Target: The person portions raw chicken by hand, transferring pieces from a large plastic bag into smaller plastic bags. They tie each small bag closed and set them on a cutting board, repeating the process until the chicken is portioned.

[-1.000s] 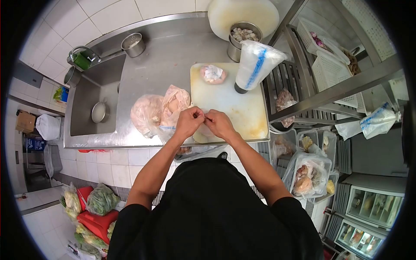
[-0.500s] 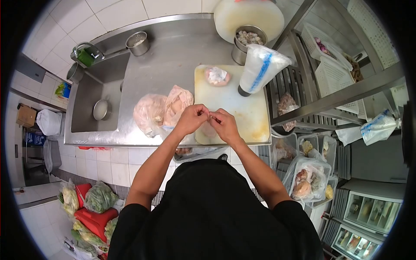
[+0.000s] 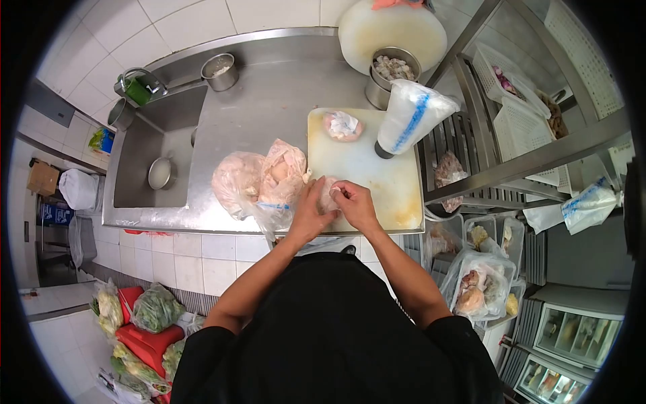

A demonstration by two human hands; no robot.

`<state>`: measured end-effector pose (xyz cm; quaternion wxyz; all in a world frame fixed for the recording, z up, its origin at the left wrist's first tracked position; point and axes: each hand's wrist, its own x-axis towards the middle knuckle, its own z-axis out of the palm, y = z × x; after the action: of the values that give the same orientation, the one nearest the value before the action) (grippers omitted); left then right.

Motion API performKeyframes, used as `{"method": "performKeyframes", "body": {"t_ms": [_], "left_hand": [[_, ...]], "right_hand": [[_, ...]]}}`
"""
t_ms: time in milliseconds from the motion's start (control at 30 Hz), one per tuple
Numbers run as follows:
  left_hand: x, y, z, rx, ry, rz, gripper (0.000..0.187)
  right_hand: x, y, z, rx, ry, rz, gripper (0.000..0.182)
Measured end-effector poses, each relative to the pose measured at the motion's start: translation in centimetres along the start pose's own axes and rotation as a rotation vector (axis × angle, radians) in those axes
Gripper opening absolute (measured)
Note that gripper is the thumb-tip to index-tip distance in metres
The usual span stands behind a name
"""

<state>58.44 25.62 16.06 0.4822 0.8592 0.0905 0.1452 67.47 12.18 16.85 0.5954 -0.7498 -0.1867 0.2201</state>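
At the front left of the white cutting board (image 3: 377,185) lies a small clear bag of pale pink meat (image 3: 328,193). My left hand (image 3: 313,210) rests against the bag's left side with its fingers apart. The fingers of my right hand (image 3: 353,204) are pinched on the top of this bag. Another small tied bag of meat (image 3: 343,126) sits at the back of the board. Left of the board, two large clear bags hold pale pink meat, one a closed-looking bundle (image 3: 237,180), the other an open bag (image 3: 281,172).
A roll of plastic bags (image 3: 418,114) stands at the board's right edge. Behind it are stacked metal pots (image 3: 393,67) with pale pieces. The sink (image 3: 156,155) is at the left, a metal rack (image 3: 471,135) at the right, and tubs (image 3: 481,283) below it.
Both hands have moved apart and down onto the small bag. My left hand has opened and lies beside it. The view has shifted slightly.
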Motion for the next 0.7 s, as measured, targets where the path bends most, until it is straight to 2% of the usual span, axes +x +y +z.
{"method": "performKeyframes", "body": {"t_ms": [33, 67, 133, 167, 267, 300, 333, 367, 433, 467, 533, 567, 633, 700], "left_hand": [[0.0, 0.1, 0.4, 0.012, -0.013, -0.037, 0.082], [0.2, 0.2, 0.7, 0.014, -0.013, -0.037, 0.082], [0.9, 0.6, 1.1, 0.106, -0.07, -0.174, 0.086], [1.5, 0.8, 1.2, 0.107, -0.067, -0.172, 0.086], [2.7, 0.2, 1.4, 0.197, -0.107, -0.261, 0.079], [3.3, -0.7, 1.6, 0.082, -0.097, -0.304, 0.071], [3.7, -1.3, 1.8, -0.033, -0.087, -0.347, 0.063], [3.9, -1.9, 1.9, -0.028, -0.088, -0.339, 0.063], [4.2, -2.9, 2.0, -0.348, 0.016, -0.405, 0.047], [4.7, -3.6, 1.9, -0.342, 0.011, -0.402, 0.047], [6.7, -5.1, 0.7, -0.568, 0.144, -0.373, 0.039], [7.7, -5.6, -0.3, -0.563, 0.139, -0.371, 0.039], [10.5, -6.2, -2.8, -0.698, 0.272, -0.396, 0.037], [13.6, -9.4, -4.3, -0.711, 0.408, -0.361, 0.034]], "right_hand": [[-0.1, -0.3, 0.0, -0.039, -0.029, 0.0, 0.016], [0.0, -0.6, -0.1, -0.036, -0.029, -0.001, 0.016], [0.1, -0.9, -0.4, -0.24, -0.03, -0.181, 0.018], [0.3, -0.7, -0.8, -0.24, -0.03, -0.185, 0.018], [0.5, 0.6, -2.3, -0.041, 0.158, -0.148, 0.018], [0.3, 0.6, -3.1, -0.038, 0.162, -0.152, 0.018], [-0.3, 0.7, -4.1, 0.027, 0.16, -0.017, 0.019], [-0.9, 0.7, -5.1, 0.095, 0.158, 0.116, 0.02], [-2.4, 1.9, -6.7, 0.138, 0.191, 0.154, 0.02], [-3.3, 2.6, -7.3, 0.174, 0.216, 0.198, 0.02], [-5.0, 3.9, -8.5, 0.206, 0.269, 0.216, 0.02], [-5.8, 4.5, -8.9, 0.232, 0.317, 0.235, 0.021], [-7.2, 5.4, -9.7, 0.272, 0.367, 0.268, 0.021], [-8.4, 6.5, -10.2, 0.312, 0.412, 0.301, 0.021]]}}
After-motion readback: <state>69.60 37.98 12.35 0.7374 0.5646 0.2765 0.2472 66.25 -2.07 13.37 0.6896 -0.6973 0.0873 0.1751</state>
